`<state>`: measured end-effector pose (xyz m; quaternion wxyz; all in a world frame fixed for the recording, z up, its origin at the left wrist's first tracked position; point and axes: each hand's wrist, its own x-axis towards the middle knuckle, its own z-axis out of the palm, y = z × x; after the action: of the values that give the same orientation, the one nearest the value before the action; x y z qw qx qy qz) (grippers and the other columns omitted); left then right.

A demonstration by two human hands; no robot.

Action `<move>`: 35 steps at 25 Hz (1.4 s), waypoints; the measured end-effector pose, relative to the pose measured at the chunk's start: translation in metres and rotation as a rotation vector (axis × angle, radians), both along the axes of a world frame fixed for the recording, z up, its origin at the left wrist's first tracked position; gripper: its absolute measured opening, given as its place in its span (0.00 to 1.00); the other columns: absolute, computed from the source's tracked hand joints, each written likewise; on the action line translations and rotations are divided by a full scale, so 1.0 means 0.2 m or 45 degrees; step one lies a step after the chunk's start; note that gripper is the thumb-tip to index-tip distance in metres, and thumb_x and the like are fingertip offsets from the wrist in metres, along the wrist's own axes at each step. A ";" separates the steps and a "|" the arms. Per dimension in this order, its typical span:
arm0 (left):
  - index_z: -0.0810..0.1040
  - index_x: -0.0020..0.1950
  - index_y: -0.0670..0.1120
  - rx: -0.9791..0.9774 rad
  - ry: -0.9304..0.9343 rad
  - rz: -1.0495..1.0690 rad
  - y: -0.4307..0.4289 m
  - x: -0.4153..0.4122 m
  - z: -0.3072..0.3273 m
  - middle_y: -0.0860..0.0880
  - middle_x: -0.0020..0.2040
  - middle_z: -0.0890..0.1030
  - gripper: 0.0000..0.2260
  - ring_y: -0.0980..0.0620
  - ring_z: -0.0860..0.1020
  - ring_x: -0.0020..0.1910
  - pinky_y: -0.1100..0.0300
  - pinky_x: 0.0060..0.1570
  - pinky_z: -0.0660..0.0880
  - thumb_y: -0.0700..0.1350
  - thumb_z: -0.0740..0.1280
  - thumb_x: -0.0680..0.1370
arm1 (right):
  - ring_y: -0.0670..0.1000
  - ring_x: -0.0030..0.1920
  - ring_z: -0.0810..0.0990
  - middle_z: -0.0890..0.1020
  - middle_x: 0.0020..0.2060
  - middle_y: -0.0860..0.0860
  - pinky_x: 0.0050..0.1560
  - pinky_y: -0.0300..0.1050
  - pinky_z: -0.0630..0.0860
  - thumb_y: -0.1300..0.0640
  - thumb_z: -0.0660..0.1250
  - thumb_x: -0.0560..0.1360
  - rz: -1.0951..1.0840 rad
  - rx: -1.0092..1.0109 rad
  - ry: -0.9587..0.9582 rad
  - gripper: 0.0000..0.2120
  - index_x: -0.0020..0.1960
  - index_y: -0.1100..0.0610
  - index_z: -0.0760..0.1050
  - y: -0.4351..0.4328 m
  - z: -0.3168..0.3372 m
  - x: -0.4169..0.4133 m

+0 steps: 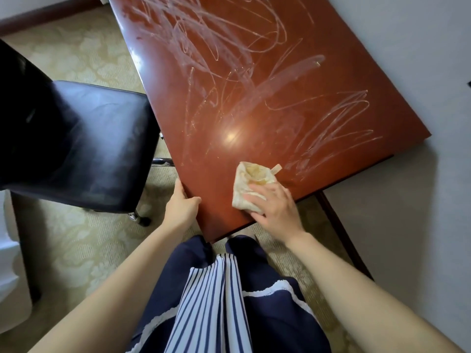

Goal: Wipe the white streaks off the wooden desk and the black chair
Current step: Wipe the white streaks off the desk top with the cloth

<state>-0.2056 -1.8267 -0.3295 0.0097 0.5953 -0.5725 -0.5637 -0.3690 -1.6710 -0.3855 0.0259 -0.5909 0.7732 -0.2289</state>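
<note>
The glossy reddish wooden desk [254, 118] is covered with white scribbled streaks [216, 47] over most of its top; the patch near its front corner is free of them. A folded beige cloth [252, 182] lies on the desk near that corner. My right hand [275, 207] presses flat on the cloth's near end, fingers spread. My left hand [182, 202] grips the desk's left edge, thumb on top. The black leather chair [84, 146] stands left of the desk, its seat close to the desk edge.
A pale patterned carpet [76, 238] covers the floor. A white wall [420, 59] runs along the desk's right side. A chair caster [142, 220] sits near my left hand. Something white [10, 276] stands at the far left. My striped and navy clothing fills the bottom centre.
</note>
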 end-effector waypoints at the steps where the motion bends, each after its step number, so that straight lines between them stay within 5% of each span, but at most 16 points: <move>1: 0.69 0.66 0.52 0.003 -0.007 0.012 0.00 0.00 0.00 0.54 0.55 0.79 0.23 0.50 0.77 0.55 0.54 0.58 0.73 0.34 0.61 0.74 | 0.51 0.52 0.70 0.81 0.55 0.50 0.52 0.51 0.71 0.51 0.68 0.68 -0.027 -0.010 0.036 0.15 0.54 0.51 0.80 0.03 0.00 -0.07; 5: 0.73 0.55 0.55 0.022 0.039 0.061 0.00 0.01 0.02 0.61 0.46 0.78 0.19 0.57 0.76 0.49 0.65 0.48 0.71 0.31 0.60 0.75 | 0.56 0.49 0.71 0.81 0.52 0.54 0.44 0.48 0.72 0.56 0.75 0.66 -0.281 -0.021 0.143 0.14 0.51 0.56 0.81 0.09 0.03 -0.38; 8: 0.70 0.55 0.59 0.035 0.102 0.095 0.03 0.01 0.07 0.66 0.44 0.75 0.21 0.67 0.73 0.42 0.69 0.40 0.68 0.31 0.59 0.77 | 0.61 0.51 0.73 0.79 0.52 0.56 0.49 0.52 0.72 0.52 0.72 0.71 -0.828 -0.003 0.006 0.11 0.49 0.58 0.81 0.03 0.06 -0.49; 11: 0.70 0.60 0.60 0.078 0.142 0.169 0.05 0.04 0.07 0.66 0.48 0.76 0.22 0.64 0.75 0.46 0.67 0.45 0.69 0.33 0.58 0.78 | 0.60 0.53 0.72 0.78 0.50 0.57 0.49 0.54 0.73 0.49 0.68 0.73 -1.172 -0.005 -0.135 0.13 0.48 0.58 0.79 -0.11 0.09 -0.35; 14: 0.71 0.69 0.54 0.150 0.155 0.267 0.04 0.07 0.05 0.57 0.60 0.77 0.23 0.52 0.75 0.58 0.58 0.54 0.68 0.34 0.58 0.78 | 0.57 0.49 0.74 0.79 0.46 0.53 0.43 0.48 0.71 0.48 0.70 0.70 -0.863 -0.023 -0.096 0.11 0.46 0.55 0.79 -0.19 0.08 -0.05; 18: 0.71 0.70 0.51 0.172 0.169 0.313 0.05 0.10 0.04 0.54 0.61 0.76 0.23 0.51 0.74 0.55 0.56 0.54 0.69 0.34 0.56 0.78 | 0.54 0.48 0.73 0.78 0.45 0.50 0.42 0.47 0.73 0.45 0.65 0.70 -0.166 0.040 -0.077 0.12 0.48 0.51 0.79 -0.14 0.04 0.21; 22: 0.72 0.69 0.51 0.205 0.148 0.343 0.08 0.12 0.04 0.54 0.62 0.76 0.21 0.51 0.75 0.56 0.53 0.60 0.69 0.35 0.56 0.79 | 0.51 0.50 0.70 0.78 0.47 0.52 0.44 0.47 0.73 0.46 0.65 0.71 0.608 0.044 -0.009 0.14 0.52 0.52 0.79 0.05 0.02 0.06; 25: 0.73 0.68 0.51 0.221 0.129 0.333 0.07 0.13 0.04 0.54 0.61 0.77 0.19 0.51 0.75 0.56 0.53 0.60 0.70 0.36 0.57 0.80 | 0.51 0.48 0.71 0.78 0.46 0.53 0.41 0.46 0.73 0.47 0.62 0.73 0.844 0.047 0.002 0.13 0.49 0.53 0.79 0.03 0.02 -0.09; 31: 0.76 0.64 0.50 0.290 0.100 0.305 0.08 0.22 0.07 0.52 0.58 0.80 0.14 0.49 0.77 0.58 0.54 0.58 0.71 0.41 0.59 0.81 | 0.59 0.44 0.76 0.77 0.43 0.56 0.38 0.48 0.75 0.49 0.66 0.72 0.751 0.068 0.035 0.12 0.48 0.58 0.76 -0.41 0.05 -0.04; 35: 0.77 0.61 0.50 0.323 0.110 0.327 0.08 0.28 0.07 0.51 0.57 0.82 0.12 0.49 0.79 0.55 0.51 0.65 0.69 0.42 0.58 0.81 | 0.58 0.59 0.70 0.76 0.57 0.54 0.52 0.55 0.73 0.48 0.68 0.72 -0.072 0.303 -0.247 0.14 0.54 0.54 0.76 -0.70 0.11 0.16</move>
<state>-0.1501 -1.8099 -0.3157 0.0312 0.6352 -0.4151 -0.6506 -0.3371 -1.8104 -0.3641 0.1637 -0.5368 0.8051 -0.1922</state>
